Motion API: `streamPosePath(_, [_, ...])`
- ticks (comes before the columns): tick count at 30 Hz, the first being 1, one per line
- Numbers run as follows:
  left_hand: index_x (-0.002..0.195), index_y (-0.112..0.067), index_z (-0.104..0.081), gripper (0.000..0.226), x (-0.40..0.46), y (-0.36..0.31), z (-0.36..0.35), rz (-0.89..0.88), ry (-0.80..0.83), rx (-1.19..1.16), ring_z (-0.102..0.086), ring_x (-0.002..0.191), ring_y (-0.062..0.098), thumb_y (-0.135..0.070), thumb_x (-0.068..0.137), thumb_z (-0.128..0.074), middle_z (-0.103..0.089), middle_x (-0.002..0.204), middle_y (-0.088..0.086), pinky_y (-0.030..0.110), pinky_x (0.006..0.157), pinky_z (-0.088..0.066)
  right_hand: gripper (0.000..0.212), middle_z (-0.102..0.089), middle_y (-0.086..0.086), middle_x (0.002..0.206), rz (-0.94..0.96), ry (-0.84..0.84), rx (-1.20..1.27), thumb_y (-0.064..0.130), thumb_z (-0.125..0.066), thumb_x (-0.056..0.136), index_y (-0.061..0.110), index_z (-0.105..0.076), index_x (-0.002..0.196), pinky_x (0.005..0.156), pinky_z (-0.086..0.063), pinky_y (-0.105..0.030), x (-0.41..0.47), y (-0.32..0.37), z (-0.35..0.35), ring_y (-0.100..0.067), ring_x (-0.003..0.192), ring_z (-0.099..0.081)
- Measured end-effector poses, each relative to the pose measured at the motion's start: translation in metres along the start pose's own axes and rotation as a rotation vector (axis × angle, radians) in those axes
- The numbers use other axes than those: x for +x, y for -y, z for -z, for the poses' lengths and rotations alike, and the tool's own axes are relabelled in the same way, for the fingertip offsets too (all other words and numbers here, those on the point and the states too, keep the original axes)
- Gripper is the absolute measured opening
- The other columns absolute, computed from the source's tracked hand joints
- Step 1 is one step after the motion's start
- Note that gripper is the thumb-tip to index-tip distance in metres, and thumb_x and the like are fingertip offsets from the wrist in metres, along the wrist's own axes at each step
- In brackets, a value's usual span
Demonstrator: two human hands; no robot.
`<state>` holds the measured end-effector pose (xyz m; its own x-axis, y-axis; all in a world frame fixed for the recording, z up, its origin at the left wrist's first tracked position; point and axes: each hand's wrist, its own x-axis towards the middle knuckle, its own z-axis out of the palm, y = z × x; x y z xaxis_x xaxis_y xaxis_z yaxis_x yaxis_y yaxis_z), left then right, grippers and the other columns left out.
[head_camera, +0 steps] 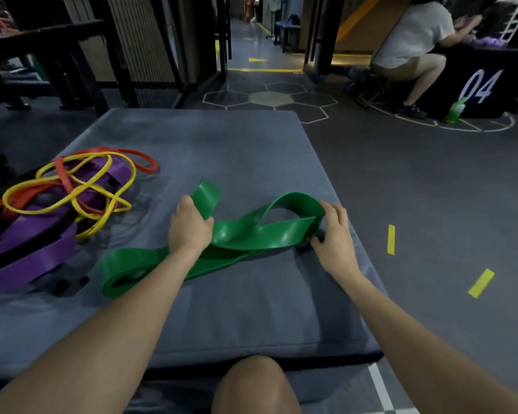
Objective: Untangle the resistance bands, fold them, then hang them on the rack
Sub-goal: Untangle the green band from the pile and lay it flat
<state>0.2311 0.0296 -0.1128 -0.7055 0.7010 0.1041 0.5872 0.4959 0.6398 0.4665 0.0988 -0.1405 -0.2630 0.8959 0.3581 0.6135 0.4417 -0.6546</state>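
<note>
green band (251, 234): wide flat loop, glossy, twisted once near the middle; lay on the grey mat (251, 309) at mat centre, one end loop at 8 o'clock, another standing at 2 o'clock.
left hand (189, 227): fingers curled round the band's middle, a short fold sticking up at 12 o'clock from the fist.
right hand (335, 234): thumb and fingers pinched the band's right loop end.
tangled pile (57, 204): purple, yellow and red-orange bands knotted together at mat's 9 o'clock, apart from the green one.
knee (251, 386): at 6 o'clock, just off the mat edge.
other person (413, 46): crouched at 1 o'clock beside black box marked 04 (476, 85).
floor tape (391, 239): yellow strips at 3 o'clock.
</note>
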Motion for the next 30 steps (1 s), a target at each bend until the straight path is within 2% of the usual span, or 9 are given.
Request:
streamPosePath(4, [0.115, 0.000, -0.040, 0.036, -0.002, -0.004, -0.005, -0.028, -0.031, 0.048, -0.046, 0.118, 0.041, -0.013, 0.087, -0.059, -0.049, 0.125, 0.021, 0.047, 0.090, -0.041, 0.067, -0.036, -0.006, 0.134, 0.000, 0.003, 0.122, -0.002, -0.069, 0.075, 0.007, -0.036, 0.133, 0.083, -0.030, -0.007, 0.002, -0.002, -0.004, -0.010, 0.113, -0.041])
streamPosePath(8, [0.120, 0.002, -0.038, 0.043, -0.003, -0.005, -0.010, -0.073, -0.020, 0.110, -0.041, 0.123, 0.041, -0.012, 0.086, -0.061, -0.046, 0.130, 0.022, 0.046, 0.096, -0.037, 0.053, -0.049, -0.006, 0.130, 0.016, -0.064, 0.138, -0.007, -0.059, 0.080, 0.007, -0.045, 0.129, 0.091, -0.030, -0.007, 0.009, -0.005, -0.005, -0.016, 0.117, -0.048])
streamPosePath(12, [0.119, 0.003, -0.038, 0.042, -0.003, -0.004, -0.011, -0.077, -0.018, 0.120, -0.041, 0.122, 0.042, -0.011, 0.086, -0.061, -0.046, 0.129, 0.023, 0.046, 0.096, -0.037, 0.047, -0.064, -0.009, 0.117, 0.176, -0.066, 0.061, -0.013, -0.047, 0.078, 0.006, -0.060, 0.119, 0.093, -0.039, -0.021, 0.017, 0.007, -0.005, -0.024, 0.109, -0.057])
streamPosePath(16, [0.119, 0.002, -0.038, 0.043, -0.004, -0.004, -0.011, -0.084, -0.008, 0.120, -0.042, 0.122, 0.041, -0.011, 0.086, -0.061, -0.046, 0.130, 0.022, 0.045, 0.096, -0.038, 0.036, -0.070, -0.009, 0.096, 0.247, 0.174, 0.020, -0.012, -0.046, 0.080, 0.006, -0.067, 0.103, 0.105, -0.038, -0.037, 0.011, 0.008, -0.002, -0.025, 0.092, -0.063])
streamPosePath(20, [0.120, 0.003, -0.038, 0.045, -0.006, -0.004, -0.011, -0.098, -0.004, 0.126, -0.042, 0.121, 0.041, -0.012, 0.085, -0.062, -0.047, 0.129, 0.022, 0.046, 0.094, -0.038, 0.027, -0.064, -0.009, 0.089, 0.154, 0.290, 0.044, -0.008, -0.040, 0.086, 0.005, -0.058, 0.100, 0.078, -0.044, -0.035, 0.005, 0.009, 0.013, -0.026, 0.083, -0.058])
streamPosePath(22, [0.121, 0.003, -0.038, 0.046, -0.006, -0.004, -0.011, -0.100, 0.001, 0.121, -0.042, 0.121, 0.041, -0.012, 0.085, -0.063, -0.047, 0.129, 0.022, 0.046, 0.094, -0.039, 0.015, -0.062, -0.013, 0.090, 0.137, 0.319, -0.030, 0.006, -0.043, 0.092, 0.006, -0.048, 0.107, 0.072, -0.046, -0.040, 0.010, 0.009, 0.021, -0.031, 0.083, -0.056])
streamPosePath(24, [0.117, 0.002, -0.039, 0.042, -0.005, -0.003, -0.010, -0.083, 0.009, 0.091, -0.043, 0.120, 0.041, -0.011, 0.086, -0.062, -0.047, 0.127, 0.022, 0.047, 0.093, -0.039, 0.020, -0.056, -0.006, 0.079, 0.147, 0.276, -0.163, 0.023, -0.051, 0.092, 0.009, -0.043, 0.104, 0.062, -0.040, -0.036, 0.012, 0.004, 0.030, -0.027, 0.073, -0.052])
streamPosePath(27, [0.114, 0.003, -0.039, 0.039, -0.004, -0.003, -0.009, -0.078, 0.010, 0.080, -0.043, 0.119, 0.043, -0.011, 0.085, -0.062, -0.048, 0.125, 0.024, 0.048, 0.092, -0.039, 0.026, -0.047, -0.002, 0.080, 0.156, 0.278, -0.297, 0.030, -0.054, 0.092, 0.004, -0.054, 0.090, 0.061, -0.033, -0.032, 0.014, -0.004, 0.040, -0.026, 0.078, -0.050])
streamPosePath(30, [0.116, 0.003, -0.039, 0.041, -0.006, -0.003, -0.010, -0.085, 0.008, 0.080, -0.043, 0.120, 0.043, -0.011, 0.085, -0.063, -0.047, 0.126, 0.024, 0.048, 0.094, -0.039, 0.031, -0.044, -0.004, 0.085, 0.094, 0.317, -0.199, 0.033, -0.058, 0.090, 0.004, -0.058, 0.080, 0.069, -0.031, -0.028, 0.017, -0.008, 0.042, -0.020, 0.084, -0.043])
